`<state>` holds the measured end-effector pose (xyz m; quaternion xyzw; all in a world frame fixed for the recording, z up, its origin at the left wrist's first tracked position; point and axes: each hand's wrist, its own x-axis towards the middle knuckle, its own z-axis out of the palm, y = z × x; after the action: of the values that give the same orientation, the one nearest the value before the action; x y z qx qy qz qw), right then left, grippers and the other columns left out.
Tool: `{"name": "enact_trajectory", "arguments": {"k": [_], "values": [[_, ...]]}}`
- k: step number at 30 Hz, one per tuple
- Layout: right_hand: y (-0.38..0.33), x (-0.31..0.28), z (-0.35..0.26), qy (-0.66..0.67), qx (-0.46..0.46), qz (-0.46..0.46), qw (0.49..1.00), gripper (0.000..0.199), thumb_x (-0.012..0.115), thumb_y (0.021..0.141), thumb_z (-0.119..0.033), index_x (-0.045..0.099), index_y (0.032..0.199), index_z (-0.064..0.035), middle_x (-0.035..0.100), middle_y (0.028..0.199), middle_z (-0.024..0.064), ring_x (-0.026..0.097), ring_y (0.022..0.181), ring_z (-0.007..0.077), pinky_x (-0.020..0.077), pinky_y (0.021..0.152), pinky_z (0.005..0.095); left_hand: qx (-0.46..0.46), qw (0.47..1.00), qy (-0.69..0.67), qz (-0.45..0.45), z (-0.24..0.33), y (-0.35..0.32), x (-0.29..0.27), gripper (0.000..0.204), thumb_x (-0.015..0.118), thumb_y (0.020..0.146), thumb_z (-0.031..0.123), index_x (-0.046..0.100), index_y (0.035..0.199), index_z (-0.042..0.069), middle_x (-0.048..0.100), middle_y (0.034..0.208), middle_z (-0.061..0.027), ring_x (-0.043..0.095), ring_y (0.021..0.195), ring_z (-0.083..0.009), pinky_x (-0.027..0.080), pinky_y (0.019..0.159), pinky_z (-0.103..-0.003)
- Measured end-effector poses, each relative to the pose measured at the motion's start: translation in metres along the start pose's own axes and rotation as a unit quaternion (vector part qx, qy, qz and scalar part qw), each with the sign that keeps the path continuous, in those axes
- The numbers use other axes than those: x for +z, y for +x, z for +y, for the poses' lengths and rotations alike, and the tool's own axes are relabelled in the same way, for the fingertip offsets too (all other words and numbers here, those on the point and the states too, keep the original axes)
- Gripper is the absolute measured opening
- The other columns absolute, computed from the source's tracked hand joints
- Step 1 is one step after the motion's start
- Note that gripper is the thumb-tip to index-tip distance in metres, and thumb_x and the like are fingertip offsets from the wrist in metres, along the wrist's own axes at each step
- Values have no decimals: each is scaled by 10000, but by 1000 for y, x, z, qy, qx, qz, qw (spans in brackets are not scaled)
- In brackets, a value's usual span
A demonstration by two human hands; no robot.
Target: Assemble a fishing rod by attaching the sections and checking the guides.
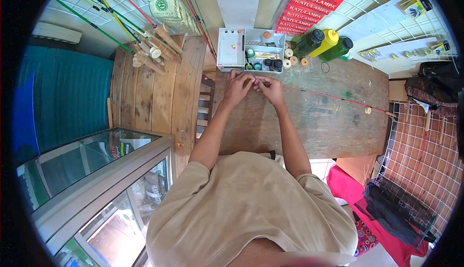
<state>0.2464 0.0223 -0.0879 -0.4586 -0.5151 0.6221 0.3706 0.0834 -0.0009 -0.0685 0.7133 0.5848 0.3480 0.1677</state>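
Note:
Both my hands meet over a thin red fishing rod [328, 94] on the wooden table [299, 132], just in front of a white tray box [231, 66]. The rod runs in under my left hand [237, 88] and comes out past my right hand [269, 90], its handle end reaching the table's right edge. My left thumb and fingertips are closed in a pinch, touching the right fingertips. The right hand pinches at the same spot. Whatever sits between the fingertips is too small to make out. Small bottles and jars [274, 65] stand in the box.
Wooden spools [288, 53] and dark and yellow bottles [328, 42] stand behind the table's middle. At left, several rods with wooden handles [154, 49] lean over a plank bench [162, 93]. A glass cabinet [111, 170] is near left; a wire rack [420, 165] stands at right.

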Motion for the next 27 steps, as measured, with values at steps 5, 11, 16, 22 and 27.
{"name": "enact_trajectory", "arguments": {"k": [5, 11, 16, 22, 27], "values": [[0, 1, -4, -25, 3, 8, 1000, 146, 580, 910, -57, 637, 1009, 35, 677, 846, 54, 643, 720, 102, 527, 643, 230, -5, 1000, -13, 2, -3, -1, 1, 97, 659, 813, 203, 656, 899, 158, 670, 897, 6, 506, 918, -241, 373, 840, -393], [-3, 3, -3, -147, -46, 53, 987, 93, 607, 887, -65, 643, 928, 11, 663, 783, 56, 638, 690, 96, 509, 609, 233, 5, 1000, -2, 12, -10, -4, 1, 101, 662, 813, 210, 682, 897, 157, 673, 891, 12, 511, 911, -235, 380, 835, -389], [-4, 1, -10, -306, -177, 81, 932, 76, 646, 804, -54, 655, 864, -8, 651, 787, 87, 611, 692, 203, 486, 663, 311, 9, 999, 38, -7, -7, -7, -3, 97, 656, 818, 212, 684, 894, 159, 665, 880, 18, 510, 913, -235, 384, 830, -389], [-5, -4, -10, -367, -185, 119, 904, 66, 640, 773, -78, 652, 821, -34, 652, 798, 89, 566, 736, 257, 431, 749, 366, 8, 999, 50, -5, -15, -11, 0, 91, 648, 822, 229, 680, 879, 165, 647, 893, 20, 506, 926, -232, 388, 824, -404], [-6, -7, -7, -392, -173, 142, 893, 47, 629, 782, -92, 651, 810, -62, 656, 785, 83, 585, 740, 254, 419, 778, 364, -5, 995, 95, -22, -10, -10, -4, 106, 658, 812, 248, 676, 867, 159, 629, 893, 19, 508, 940, -231, 392, 825, -410]]}}
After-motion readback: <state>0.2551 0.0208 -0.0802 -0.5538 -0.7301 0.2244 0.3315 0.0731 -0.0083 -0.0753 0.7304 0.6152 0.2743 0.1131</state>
